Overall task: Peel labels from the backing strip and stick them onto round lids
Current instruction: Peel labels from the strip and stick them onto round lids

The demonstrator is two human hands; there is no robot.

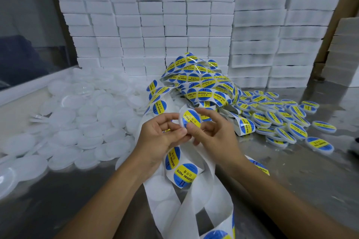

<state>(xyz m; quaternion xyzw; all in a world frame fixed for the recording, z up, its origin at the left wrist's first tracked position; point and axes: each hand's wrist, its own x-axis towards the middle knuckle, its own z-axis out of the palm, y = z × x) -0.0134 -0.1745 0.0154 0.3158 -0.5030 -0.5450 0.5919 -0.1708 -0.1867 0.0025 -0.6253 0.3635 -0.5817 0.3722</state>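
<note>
Both hands meet just in front of the person, over the near middle of the grey metal table (291, 170), and between them sits a round white plastic lid (189, 121) with a blue-and-yellow round label (192, 120) already lying on its face. The left hand (161, 132) pinches the lid's lower left rim between thumb and curled fingers; the right hand (211, 128) holds the opposite side, its thumb pressing on the label's lower edge. The lid tilts up toward the camera, the label's yellow band running slantwise.

The pile of labelled lids (281, 118) lies to the right, nearer the right hand; the heap of plain white lids (77, 118) lies to the left.

The white backing strip (186, 190) loops beneath the wrists; where it passes behind the hands is hidden. Whether the label's upper edge is fully stuck down I cannot tell.
</note>
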